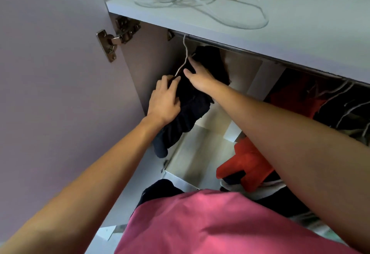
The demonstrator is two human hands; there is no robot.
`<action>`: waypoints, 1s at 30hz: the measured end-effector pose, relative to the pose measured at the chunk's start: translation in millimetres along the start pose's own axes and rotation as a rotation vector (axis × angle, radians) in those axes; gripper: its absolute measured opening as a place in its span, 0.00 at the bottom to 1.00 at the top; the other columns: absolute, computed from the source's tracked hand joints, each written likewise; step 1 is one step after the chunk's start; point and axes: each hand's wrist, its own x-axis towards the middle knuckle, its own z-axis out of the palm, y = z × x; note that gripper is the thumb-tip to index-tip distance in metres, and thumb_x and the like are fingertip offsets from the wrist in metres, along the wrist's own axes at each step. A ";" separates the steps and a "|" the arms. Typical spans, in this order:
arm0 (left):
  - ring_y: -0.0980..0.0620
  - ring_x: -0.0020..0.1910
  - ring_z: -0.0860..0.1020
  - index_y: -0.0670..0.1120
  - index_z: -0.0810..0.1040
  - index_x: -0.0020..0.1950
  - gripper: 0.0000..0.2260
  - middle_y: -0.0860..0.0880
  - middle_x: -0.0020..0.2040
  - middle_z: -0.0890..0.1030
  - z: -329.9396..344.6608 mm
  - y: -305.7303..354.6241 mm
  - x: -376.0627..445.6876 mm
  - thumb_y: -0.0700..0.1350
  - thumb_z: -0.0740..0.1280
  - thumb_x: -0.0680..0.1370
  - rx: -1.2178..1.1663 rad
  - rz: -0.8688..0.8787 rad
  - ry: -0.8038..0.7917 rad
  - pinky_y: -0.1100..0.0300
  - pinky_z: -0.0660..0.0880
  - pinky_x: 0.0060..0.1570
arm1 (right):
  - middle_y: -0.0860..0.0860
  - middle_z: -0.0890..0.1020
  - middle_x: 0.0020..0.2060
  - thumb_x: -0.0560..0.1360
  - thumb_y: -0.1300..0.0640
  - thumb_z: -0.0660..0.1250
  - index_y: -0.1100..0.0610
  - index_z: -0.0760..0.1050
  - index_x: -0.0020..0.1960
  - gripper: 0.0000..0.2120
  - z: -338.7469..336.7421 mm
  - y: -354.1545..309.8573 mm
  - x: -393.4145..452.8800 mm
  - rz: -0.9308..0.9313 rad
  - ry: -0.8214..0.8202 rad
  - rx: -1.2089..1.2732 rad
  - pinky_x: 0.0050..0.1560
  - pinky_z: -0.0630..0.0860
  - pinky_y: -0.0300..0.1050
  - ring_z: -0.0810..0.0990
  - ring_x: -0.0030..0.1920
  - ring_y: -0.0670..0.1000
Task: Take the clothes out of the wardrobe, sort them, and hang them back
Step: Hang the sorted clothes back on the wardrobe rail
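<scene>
Your left hand (163, 98) lies on the near side of the dark, crumpled black garment (192, 101), its fingertips curled and pinching the lower arm of the thin white wire hanger (185, 57), presumably to steady it. The open pale lilac wardrobe door (50, 73) with its metal hinge (115, 39) stands close to the left, and the side panel sits just behind the garment, so there is little room on that side.

The hanger's hook is over the dark metal rail (230, 43) at its far left end, directly under the front edge of the white shelf (300, 33). That edge limits any upward lift of the hook.

Your right hand (198, 75) reaches across with fingers mostly straight, resting on the garment's upper part by the hanger neck; no closed grip is evident. It appears to be settling the cloth on the hanger.

To the right the rail is bare for a stretch, offering open room to slide. Further right, red and dark clothes (300, 97) hang on more hangers, and a red garment (248, 165) lies low down.
</scene>
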 end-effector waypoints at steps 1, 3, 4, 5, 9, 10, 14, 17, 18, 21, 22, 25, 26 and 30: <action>0.39 0.71 0.67 0.45 0.64 0.81 0.33 0.42 0.76 0.65 -0.1 -1.3 -5.5 0.40 0.66 0.75 0.017 -0.025 -0.024 0.40 0.75 0.64 | 0.52 0.56 0.84 0.87 0.47 0.58 0.47 0.52 0.85 0.29 0.4 -4.2 3.9 0.011 -0.014 -0.014 0.80 0.57 0.50 0.57 0.82 0.55; 0.39 0.74 0.64 0.46 0.62 0.83 0.34 0.42 0.79 0.61 -1.6 -5.3 -16.6 0.43 0.67 0.77 0.034 -0.069 -0.096 0.41 0.74 0.67 | 0.51 0.56 0.84 0.87 0.49 0.58 0.45 0.51 0.85 0.30 0.5 -12.0 12.1 0.029 -0.042 -0.024 0.79 0.57 0.46 0.58 0.82 0.55; 0.39 0.75 0.64 0.47 0.61 0.83 0.34 0.42 0.79 0.60 -4.0 -7.6 -22.0 0.44 0.68 0.77 0.037 -0.079 -0.130 0.40 0.74 0.67 | 0.51 0.57 0.84 0.86 0.51 0.59 0.45 0.51 0.85 0.30 -0.2 -16.4 15.8 0.037 -0.055 -0.021 0.76 0.59 0.43 0.59 0.82 0.55; 0.39 0.75 0.64 0.47 0.61 0.83 0.34 0.42 0.79 0.60 -7.5 -9.7 -27.4 0.45 0.68 0.77 0.040 -0.081 -0.154 0.40 0.74 0.67 | 0.51 0.57 0.84 0.86 0.51 0.60 0.44 0.52 0.85 0.30 -1.4 -20.2 19.1 0.049 -0.071 -0.019 0.72 0.61 0.40 0.61 0.81 0.55; 0.40 0.72 0.67 0.46 0.63 0.82 0.34 0.44 0.78 0.63 -30.0 -13.9 -52.2 0.44 0.68 0.77 0.044 -0.074 -0.167 0.41 0.75 0.66 | 0.50 0.55 0.84 0.86 0.50 0.60 0.44 0.50 0.85 0.32 -1.8 -29.3 20.1 0.076 -0.131 -0.017 0.76 0.58 0.42 0.57 0.82 0.54; 0.41 0.71 0.67 0.46 0.63 0.82 0.33 0.44 0.77 0.64 -37.1 -13.8 -58.7 0.44 0.68 0.77 0.042 -0.074 -0.162 0.42 0.75 0.66 | 0.50 0.55 0.84 0.85 0.50 0.61 0.44 0.50 0.85 0.32 -0.8 -29.7 15.5 0.081 -0.147 -0.012 0.78 0.56 0.44 0.56 0.83 0.53; 0.41 0.67 0.70 0.46 0.65 0.81 0.32 0.45 0.75 0.68 -63.1 -11.9 -77.4 0.44 0.68 0.77 0.033 -0.115 -0.160 0.42 0.76 0.64 | 0.50 0.59 0.83 0.83 0.48 0.64 0.47 0.55 0.84 0.33 4.3 -22.8 -11.6 0.043 -0.125 -0.052 0.81 0.56 0.48 0.57 0.82 0.54; 0.41 0.67 0.71 0.46 0.66 0.80 0.31 0.46 0.74 0.69 -73.3 -3.2 -87.2 0.45 0.68 0.77 0.039 -0.163 -0.133 0.42 0.76 0.62 | 0.48 0.60 0.83 0.83 0.45 0.63 0.45 0.57 0.84 0.31 1.0 -14.6 -47.2 -0.018 -0.128 -0.095 0.80 0.57 0.51 0.55 0.83 0.54; 0.40 0.66 0.71 0.45 0.66 0.80 0.31 0.45 0.73 0.70 -74.7 0.9 -91.7 0.45 0.68 0.77 0.040 -0.179 -0.121 0.42 0.77 0.61 | 0.47 0.61 0.82 0.83 0.44 0.63 0.44 0.57 0.83 0.31 -0.2 -11.0 -62.2 -0.054 -0.129 -0.118 0.79 0.59 0.54 0.56 0.82 0.55; 0.39 0.64 0.73 0.46 0.68 0.79 0.29 0.45 0.71 0.72 -76.8 14.1 -112.0 0.45 0.68 0.77 0.062 -0.236 -0.071 0.41 0.77 0.58 | 0.45 0.65 0.79 0.82 0.43 0.62 0.43 0.59 0.82 0.30 -0.9 -0.6 -105.6 -0.199 -0.148 -0.180 0.74 0.68 0.57 0.62 0.78 0.56; 0.39 0.63 0.73 0.46 0.68 0.78 0.28 0.45 0.71 0.72 -77.1 19.5 -122.4 0.45 0.68 0.78 0.067 -0.271 -0.049 0.41 0.77 0.58 | 0.45 0.66 0.79 0.82 0.43 0.62 0.43 0.60 0.82 0.30 0.4 1.6 -118.7 -0.238 -0.167 -0.190 0.72 0.70 0.56 0.63 0.77 0.55; 0.40 0.63 0.73 0.48 0.68 0.77 0.25 0.47 0.71 0.73 -80.6 41.8 -170.4 0.48 0.66 0.80 0.081 -0.380 0.020 0.43 0.77 0.57 | 0.43 0.67 0.78 0.81 0.43 0.63 0.43 0.61 0.82 0.30 8.2 2.2 -158.7 -0.339 -0.239 -0.188 0.71 0.70 0.54 0.63 0.76 0.52; 0.41 0.63 0.73 0.48 0.69 0.77 0.25 0.48 0.71 0.73 -83.9 50.3 -188.5 0.49 0.66 0.80 0.096 -0.411 0.044 0.44 0.76 0.56 | 0.44 0.67 0.78 0.81 0.43 0.63 0.43 0.61 0.82 0.30 11.5 0.4 -169.5 -0.383 -0.257 -0.189 0.71 0.69 0.54 0.63 0.76 0.51; 0.44 0.64 0.73 0.49 0.70 0.77 0.25 0.50 0.72 0.73 -106.1 75.7 -259.1 0.52 0.66 0.81 0.167 -0.625 0.121 0.46 0.73 0.56 | 0.43 0.71 0.74 0.80 0.41 0.61 0.45 0.66 0.79 0.29 34.2 -23.1 -206.6 -0.563 -0.329 -0.164 0.70 0.71 0.56 0.66 0.74 0.50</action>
